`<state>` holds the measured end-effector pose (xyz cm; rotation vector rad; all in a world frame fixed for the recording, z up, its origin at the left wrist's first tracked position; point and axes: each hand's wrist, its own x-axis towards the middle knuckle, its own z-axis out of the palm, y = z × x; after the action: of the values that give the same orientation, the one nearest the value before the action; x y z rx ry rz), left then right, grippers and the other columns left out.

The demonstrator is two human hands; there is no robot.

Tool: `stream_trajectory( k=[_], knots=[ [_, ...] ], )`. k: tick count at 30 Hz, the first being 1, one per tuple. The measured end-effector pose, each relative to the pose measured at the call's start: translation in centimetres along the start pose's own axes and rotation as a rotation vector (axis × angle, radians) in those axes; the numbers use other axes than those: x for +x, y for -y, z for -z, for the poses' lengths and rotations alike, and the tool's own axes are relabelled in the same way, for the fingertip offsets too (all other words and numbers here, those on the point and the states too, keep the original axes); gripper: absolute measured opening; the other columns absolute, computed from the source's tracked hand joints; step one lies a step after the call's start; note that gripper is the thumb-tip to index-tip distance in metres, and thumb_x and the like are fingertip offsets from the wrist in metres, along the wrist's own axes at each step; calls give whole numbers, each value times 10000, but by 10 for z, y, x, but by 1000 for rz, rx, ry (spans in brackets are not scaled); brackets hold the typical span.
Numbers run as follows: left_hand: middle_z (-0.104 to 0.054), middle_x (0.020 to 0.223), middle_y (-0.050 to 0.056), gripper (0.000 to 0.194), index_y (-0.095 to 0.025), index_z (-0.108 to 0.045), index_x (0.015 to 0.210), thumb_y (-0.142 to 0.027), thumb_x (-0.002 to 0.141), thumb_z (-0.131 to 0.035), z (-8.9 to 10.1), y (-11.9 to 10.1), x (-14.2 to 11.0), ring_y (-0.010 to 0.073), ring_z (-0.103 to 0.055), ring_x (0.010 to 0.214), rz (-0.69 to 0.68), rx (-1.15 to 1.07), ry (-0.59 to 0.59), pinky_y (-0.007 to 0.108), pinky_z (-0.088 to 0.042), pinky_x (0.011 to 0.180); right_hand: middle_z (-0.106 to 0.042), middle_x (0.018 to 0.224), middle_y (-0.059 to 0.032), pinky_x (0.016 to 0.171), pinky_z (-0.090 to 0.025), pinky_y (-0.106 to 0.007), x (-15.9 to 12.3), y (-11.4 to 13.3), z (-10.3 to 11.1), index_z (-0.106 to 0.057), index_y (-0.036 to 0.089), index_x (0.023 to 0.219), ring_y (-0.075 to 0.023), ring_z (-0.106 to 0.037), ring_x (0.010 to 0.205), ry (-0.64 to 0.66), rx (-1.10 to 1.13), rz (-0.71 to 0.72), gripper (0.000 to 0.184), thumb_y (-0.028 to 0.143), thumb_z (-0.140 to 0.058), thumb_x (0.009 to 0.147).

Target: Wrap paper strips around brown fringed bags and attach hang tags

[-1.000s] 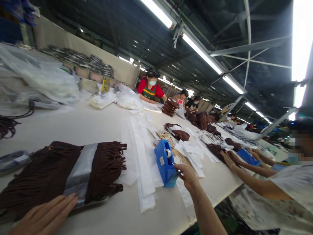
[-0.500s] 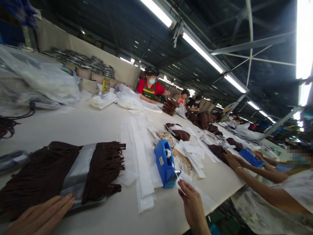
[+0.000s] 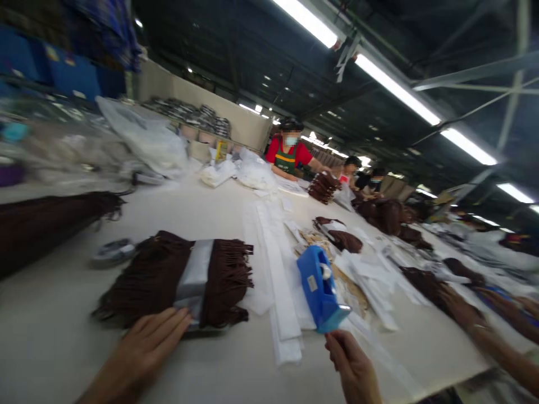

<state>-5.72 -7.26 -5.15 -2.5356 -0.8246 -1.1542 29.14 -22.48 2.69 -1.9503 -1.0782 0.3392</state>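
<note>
My left hand (image 3: 145, 348) lies with its fingers stretched flat on the near edge of a dark brown fringed bundle (image 3: 164, 275). Its fingertips press on the pale translucent band (image 3: 197, 266) wrapped round the bundle's middle. To the right stands a blue tape dispenser (image 3: 312, 292) with a roll in it. Just below its front end, my right hand (image 3: 352, 362) is closed, thumb and forefinger pinched together. The short strip of tape in that pinch is barely visible now.
White paper strips (image 3: 275, 280) lie between bundle and dispenser. Another brown bundle (image 3: 343, 235) sits farther back. A dark brown piece (image 3: 50, 224) lies at left beside a small grey item (image 3: 113, 251). A co-worker's hand (image 3: 461, 308) works at right; another person (image 3: 288, 151) stands across the table.
The view has swung left, so the table's things appear farther right. My right hand has come down from the dispenser's cutting edge to below it. My left hand stays on the band.
</note>
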Motion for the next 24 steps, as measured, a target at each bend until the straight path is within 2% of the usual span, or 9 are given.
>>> stream_trajectory(
  k=[2, 5, 7, 9, 12, 15, 20, 24],
  knots=[
    [-680, 968, 21, 408, -203, -618, 991, -30, 867, -270, 15, -11, 19, 157, -566, 949, 9, 35, -46, 291, -370, 836, -536, 641, 9, 565, -404, -218, 0, 38, -16, -556, 206, 787, -129, -498, 584, 198, -28, 217, 284, 467, -454, 836],
    [-675, 964, 28, 378, -166, -623, 963, -87, 910, -258, 23, -20, 32, 146, -556, 936, 35, 84, -9, 273, -368, 828, -525, 673, 10, 572, -392, -199, 10, 101, -46, -516, 207, 755, -112, -495, 604, 551, -89, 563, 213, 333, -413, 892],
    [-668, 978, 24, 362, -166, -617, 979, -115, 922, -264, 24, -24, 33, 142, -542, 951, 75, 97, 8, 272, -356, 853, -531, 714, 4, 588, -382, -196, 19, 137, -69, -503, 199, 770, -108, -495, 639, 714, -141, 732, 199, 260, -376, 911],
    [-660, 991, 21, 347, -172, -611, 993, -117, 922, -275, 24, -27, 31, 141, -530, 968, 102, 101, 19, 280, -339, 885, -533, 744, -6, 616, -376, -203, 29, 163, -94, -505, 187, 783, -112, -496, 680, 824, -231, 886, 197, 222, -364, 917],
    [-653, 985, 26, 343, -163, -611, 971, -98, 915, -278, 23, -29, 29, 148, -525, 968, 105, 104, 15, 296, -328, 898, -540, 745, -18, 588, -350, -215, 44, 189, -126, -526, 168, 786, -119, -496, 671, 910, -463, 1075, 169, 195, -403, 897],
    [-652, 960, 28, 353, -145, -610, 945, -81, 912, -265, 23, -29, 31, 150, -533, 937, 100, 109, 10, 296, -330, 884, -569, 757, -26, 541, -309, -223, 55, 204, -147, -551, 161, 825, -119, -515, 651, 963, -677, 1195, 136, 173, -425, 876],
    [-643, 989, 33, 320, -139, -598, 976, -66, 895, -298, 23, -28, 30, 154, -530, 948, 110, 128, 58, 304, -316, 894, -611, 761, -44, 505, -294, -239, 62, 216, -167, -579, 158, 842, -146, -572, 656, 1013, -870, 1296, 141, 151, -438, 840],
    [-638, 1008, 39, 294, -136, -587, 1013, -66, 885, -333, 21, -28, 28, 162, -522, 976, 98, 132, 93, 313, -314, 905, -643, 775, -57, 522, -350, -237, 59, 217, -177, -608, 155, 860, -170, -609, 686, 1030, -919, 1324, 165, 128, -453, 811]
  ],
)
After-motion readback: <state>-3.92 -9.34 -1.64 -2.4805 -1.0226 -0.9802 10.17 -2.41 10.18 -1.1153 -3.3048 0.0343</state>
